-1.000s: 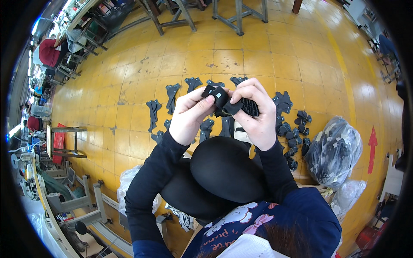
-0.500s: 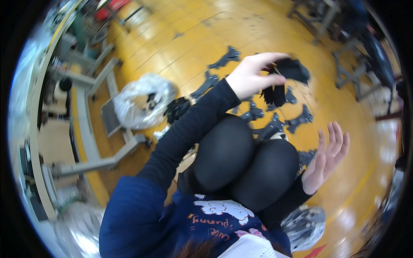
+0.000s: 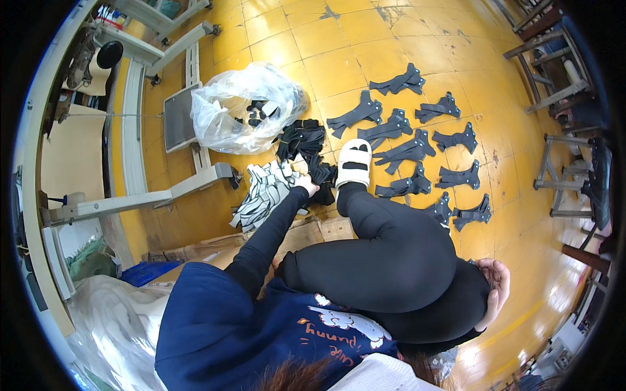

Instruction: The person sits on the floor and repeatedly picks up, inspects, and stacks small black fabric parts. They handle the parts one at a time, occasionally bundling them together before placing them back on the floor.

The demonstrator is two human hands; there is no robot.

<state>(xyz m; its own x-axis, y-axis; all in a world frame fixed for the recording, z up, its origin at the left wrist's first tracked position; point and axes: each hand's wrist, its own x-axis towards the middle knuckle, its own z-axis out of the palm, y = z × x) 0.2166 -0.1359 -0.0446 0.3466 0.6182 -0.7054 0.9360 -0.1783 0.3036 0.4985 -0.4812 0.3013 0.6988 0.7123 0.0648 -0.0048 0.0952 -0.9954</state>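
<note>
My left hand [image 3: 306, 185] is down at the floor, its fingers curled in against a pile of black fabric strips [image 3: 321, 171]. Its fingertips are partly hidden there. Touching that side is a heap of grey and white strips [image 3: 264, 195], with a bundle of black strips [image 3: 301, 139] just beyond. My right hand [image 3: 498, 287] rests beside my knee, holding nothing, with its fingers loosely apart. Ahead and to the right, several dark grey strap pieces [image 3: 394, 125] lie on the floor in rows, fanned at one end.
An open clear plastic bag [image 3: 225, 124] with dark pieces inside stands at the left, by a grey metal table frame [image 3: 195, 182]. My foot in a cream sandal [image 3: 354, 166] is between the piles and the strap rows. Wooden stools [image 3: 561, 169] line the right side.
My left hand has dropped from above the strap rows, where it held a black fabric piece, to the strip piles at the left. My right hand has lowered to my knee. The view has shifted.
</note>
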